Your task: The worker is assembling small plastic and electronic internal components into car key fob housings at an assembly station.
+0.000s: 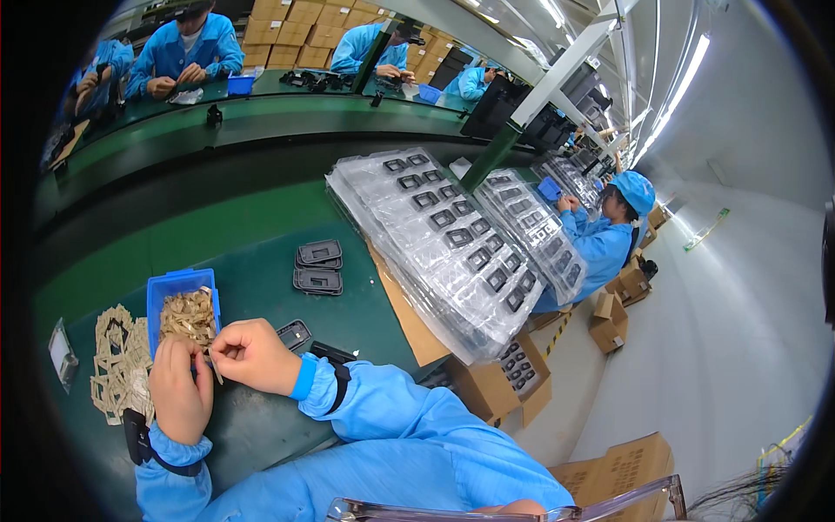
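My left hand (180, 396) and my right hand (261, 358) meet just in front of a blue bin (180, 280), fingertips close together. A thin tan strip (217, 372) hangs from the pinched fingers of my right hand. My left fingers are also closed at the strip's upper end; whether they grip it is hard to make out. Loose tan strips (187, 315) heap inside the bin. Beside my left hand lies a spread of tan strip pieces (117, 365). Beyond my right wrist is a black plastic housing (294, 334), partly hidden by my hand.
Several black housings (318, 265) are stacked farther back on the green table (252, 270). To the right, a clear tray stack (426, 244) holds rows of black parts. Below it stands a carton (491, 383). A small clear bag (63, 355) lies far left. Co-workers (600, 230) sit nearby.
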Demonstrator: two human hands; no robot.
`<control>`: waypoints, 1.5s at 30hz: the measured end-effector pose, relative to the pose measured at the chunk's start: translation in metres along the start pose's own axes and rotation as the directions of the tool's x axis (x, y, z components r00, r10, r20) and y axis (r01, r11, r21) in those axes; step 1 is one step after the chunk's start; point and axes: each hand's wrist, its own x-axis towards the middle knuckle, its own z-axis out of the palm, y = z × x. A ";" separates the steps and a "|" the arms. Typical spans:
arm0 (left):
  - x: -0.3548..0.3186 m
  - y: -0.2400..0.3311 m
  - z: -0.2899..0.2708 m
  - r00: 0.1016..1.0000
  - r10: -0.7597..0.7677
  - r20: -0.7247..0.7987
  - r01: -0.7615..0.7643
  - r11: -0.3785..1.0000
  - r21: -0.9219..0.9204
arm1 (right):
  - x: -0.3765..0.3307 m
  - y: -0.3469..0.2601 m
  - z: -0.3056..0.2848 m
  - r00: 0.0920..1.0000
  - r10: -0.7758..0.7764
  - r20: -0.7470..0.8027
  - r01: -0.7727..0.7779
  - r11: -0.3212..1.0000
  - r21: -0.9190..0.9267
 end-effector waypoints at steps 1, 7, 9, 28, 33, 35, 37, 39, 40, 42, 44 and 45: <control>0.000 -0.001 0.000 1.000 -0.018 -0.016 0.018 1.000 0.003 | 0.001 0.001 0.000 1.000 -0.003 -0.008 0.003 1.000 0.023; 0.003 -0.020 -0.004 0.985 -0.077 -0.153 0.093 0.990 0.104 | 0.003 0.002 -0.004 0.997 -0.006 -0.074 0.009 0.999 0.034; 0.005 -0.026 -0.006 0.987 -0.086 -0.134 0.104 0.986 0.132 | 0.004 0.002 -0.003 0.992 -0.004 -0.123 0.014 0.996 0.082; -0.004 -0.026 -0.002 0.962 -0.214 0.172 0.274 0.787 -0.553 | 0.006 0.007 -0.004 0.998 -0.064 -0.009 0.064 0.961 0.271; -0.005 -0.009 -0.010 0.900 -0.387 0.200 0.374 0.450 -0.811 | -0.003 -0.017 -0.009 0.989 -0.143 -0.046 0.147 0.984 0.096; -0.003 -0.003 -0.012 0.898 -0.377 0.226 0.377 0.394 -0.838 | -0.015 -0.030 -0.014 0.985 -0.166 -0.051 0.170 0.983 0.070; 0.002 0.008 -0.009 0.887 -0.360 0.288 0.403 0.301 -0.864 | -0.031 -0.039 -0.027 0.986 -0.153 -0.071 0.158 0.985 0.063; 0.008 0.019 0.000 0.928 -0.269 0.257 0.346 0.371 -0.862 | -0.050 -0.052 -0.043 0.969 -0.233 -0.082 0.234 0.972 -0.006; 0.009 0.025 0.001 0.943 -0.232 0.240 0.318 0.402 -0.859 | -0.059 -0.058 -0.049 0.960 -0.269 -0.076 0.267 0.963 -0.036; 0.022 0.037 0.008 0.951 -0.107 0.289 0.305 0.461 -0.833 | -0.073 -0.049 -0.068 0.959 -0.255 -0.125 0.252 0.967 -0.042; 0.025 0.054 0.000 0.968 0.033 0.249 0.190 0.549 -0.814 | -0.088 -0.055 -0.067 0.947 -0.268 -0.176 0.275 0.961 0.018; 0.025 0.057 0.002 0.954 0.045 0.295 0.224 0.545 -0.808 | -0.095 -0.054 -0.068 0.942 -0.271 -0.197 0.276 0.961 -0.002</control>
